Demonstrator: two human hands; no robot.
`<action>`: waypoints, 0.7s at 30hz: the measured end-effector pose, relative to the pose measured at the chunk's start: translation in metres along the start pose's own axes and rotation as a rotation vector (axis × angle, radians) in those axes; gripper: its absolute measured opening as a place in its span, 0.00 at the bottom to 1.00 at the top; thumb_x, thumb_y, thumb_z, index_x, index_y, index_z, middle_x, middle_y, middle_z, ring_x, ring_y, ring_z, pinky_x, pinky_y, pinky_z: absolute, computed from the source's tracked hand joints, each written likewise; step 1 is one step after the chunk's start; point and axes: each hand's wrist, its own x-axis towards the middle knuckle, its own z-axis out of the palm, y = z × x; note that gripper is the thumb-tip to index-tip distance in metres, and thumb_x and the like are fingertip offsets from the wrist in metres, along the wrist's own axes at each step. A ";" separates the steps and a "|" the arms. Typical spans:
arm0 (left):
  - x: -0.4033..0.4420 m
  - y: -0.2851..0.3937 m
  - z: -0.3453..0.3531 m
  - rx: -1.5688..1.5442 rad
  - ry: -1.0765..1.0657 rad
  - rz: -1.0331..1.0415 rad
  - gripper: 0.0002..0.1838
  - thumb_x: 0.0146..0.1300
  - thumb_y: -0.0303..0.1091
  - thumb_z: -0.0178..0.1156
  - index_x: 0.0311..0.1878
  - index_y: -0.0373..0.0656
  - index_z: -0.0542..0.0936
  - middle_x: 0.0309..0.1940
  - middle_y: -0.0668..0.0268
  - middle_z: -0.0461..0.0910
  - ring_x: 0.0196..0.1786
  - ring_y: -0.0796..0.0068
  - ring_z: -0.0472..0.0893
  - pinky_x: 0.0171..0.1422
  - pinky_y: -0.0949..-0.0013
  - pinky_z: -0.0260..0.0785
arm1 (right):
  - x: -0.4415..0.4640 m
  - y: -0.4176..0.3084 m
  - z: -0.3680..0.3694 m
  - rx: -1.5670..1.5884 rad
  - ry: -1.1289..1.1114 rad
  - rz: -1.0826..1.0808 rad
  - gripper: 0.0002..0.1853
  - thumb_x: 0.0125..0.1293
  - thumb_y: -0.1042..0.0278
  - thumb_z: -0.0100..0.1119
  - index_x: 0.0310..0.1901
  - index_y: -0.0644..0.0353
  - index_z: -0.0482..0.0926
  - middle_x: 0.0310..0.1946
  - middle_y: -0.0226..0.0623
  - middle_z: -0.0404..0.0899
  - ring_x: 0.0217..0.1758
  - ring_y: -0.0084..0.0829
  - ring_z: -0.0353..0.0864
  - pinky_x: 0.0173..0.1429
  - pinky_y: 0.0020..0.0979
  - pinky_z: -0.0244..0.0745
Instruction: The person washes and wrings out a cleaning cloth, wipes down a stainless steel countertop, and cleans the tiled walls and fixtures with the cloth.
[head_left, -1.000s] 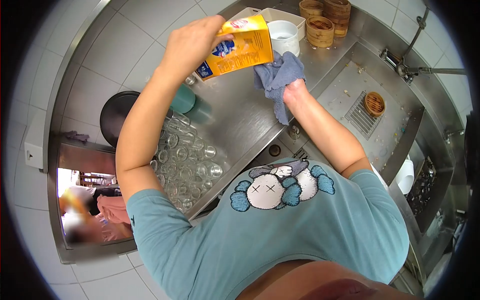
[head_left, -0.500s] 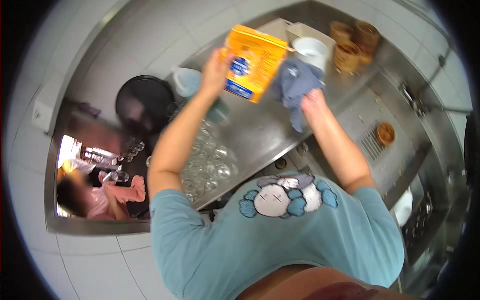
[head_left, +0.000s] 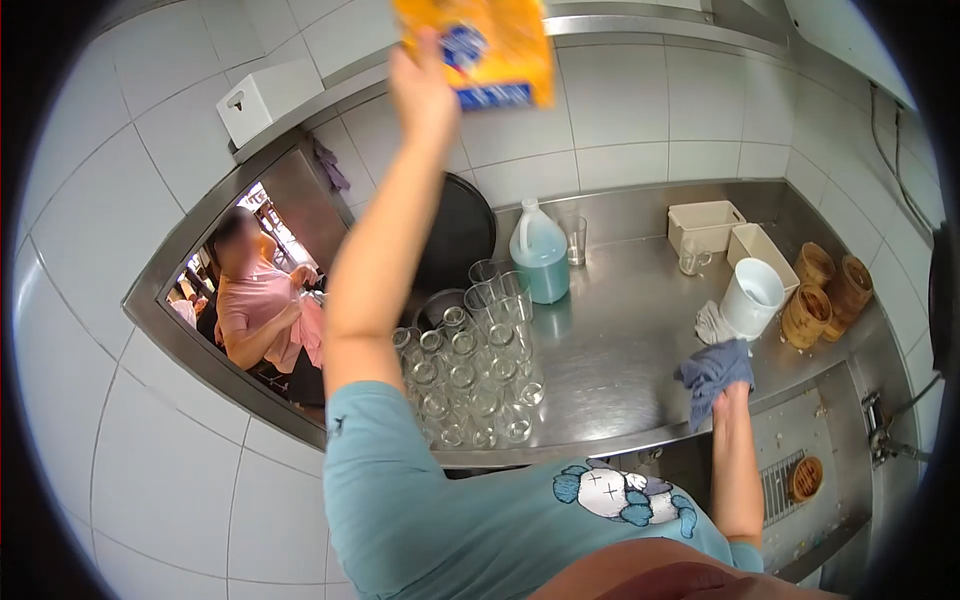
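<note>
My left hand point(head_left: 424, 98) grips a blurred yellow-and-blue cardboard box point(head_left: 505, 50), seemingly by one edge, so it could slip; my right hand point(head_left: 734, 398) clutches a blue-grey cloth point(head_left: 714, 378).

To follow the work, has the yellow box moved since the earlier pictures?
Yes. The yellow box went up and left, away from the white tub.

Box point(head_left: 490, 50), top centre: yellow-orange, dark blue band. Jug point(head_left: 541, 262), centre: turquoise liquid. Shirt point(head_left: 420, 480), bottom: teal, white-grey-blue cartoon print. Cloth point(head_left: 716, 378), right: grey-blue. Wall tiles point(head_left: 622, 95), top: white, grey grid lines.
</note>
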 end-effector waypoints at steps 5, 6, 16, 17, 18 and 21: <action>0.169 -0.030 -0.072 0.416 0.326 0.052 0.26 0.70 0.46 0.58 0.50 0.26 0.72 0.44 0.45 0.81 0.45 0.53 0.82 0.50 0.55 0.74 | -0.018 0.003 -0.023 0.165 0.058 -0.007 0.20 0.74 0.48 0.46 0.26 0.51 0.68 0.20 0.30 0.67 0.20 0.31 0.67 0.23 0.32 0.67; 0.193 -0.043 -0.081 0.378 0.367 0.035 0.26 0.69 0.45 0.59 0.49 0.25 0.70 0.46 0.42 0.79 0.51 0.46 0.82 0.55 0.53 0.73 | -0.024 0.003 -0.012 0.171 0.061 -0.015 0.20 0.74 0.48 0.46 0.26 0.51 0.68 0.20 0.30 0.67 0.20 0.31 0.67 0.23 0.32 0.67; 0.224 -0.199 -0.098 0.982 -0.009 0.072 0.28 0.61 0.40 0.65 0.55 0.28 0.68 0.52 0.46 0.75 0.52 0.51 0.78 0.52 0.58 0.73 | -0.129 -0.005 0.011 0.169 0.153 -0.337 0.07 0.74 0.62 0.55 0.37 0.52 0.77 0.27 0.25 0.76 0.26 0.21 0.75 0.28 0.25 0.71; 0.221 -0.205 -0.083 0.950 -0.005 0.107 0.28 0.61 0.40 0.65 0.56 0.29 0.69 0.52 0.47 0.75 0.52 0.53 0.78 0.51 0.59 0.73 | -0.142 -0.006 0.011 0.187 0.147 -0.366 0.07 0.74 0.63 0.54 0.41 0.53 0.79 0.31 0.27 0.80 0.29 0.21 0.79 0.30 0.24 0.75; 0.209 -0.210 -0.073 0.899 0.017 0.139 0.27 0.62 0.40 0.65 0.56 0.31 0.69 0.52 0.49 0.75 0.51 0.55 0.78 0.51 0.60 0.73 | -0.150 -0.009 0.006 0.125 0.135 -0.389 0.07 0.75 0.64 0.53 0.42 0.54 0.79 0.31 0.28 0.80 0.29 0.22 0.80 0.30 0.25 0.76; 0.171 -0.174 -0.028 0.599 0.134 0.261 0.25 0.63 0.39 0.64 0.57 0.35 0.70 0.51 0.53 0.75 0.50 0.60 0.78 0.48 0.63 0.73 | -0.181 -0.002 -0.014 0.233 0.174 -0.504 0.10 0.75 0.60 0.54 0.42 0.57 0.78 0.31 0.31 0.79 0.30 0.24 0.79 0.32 0.27 0.76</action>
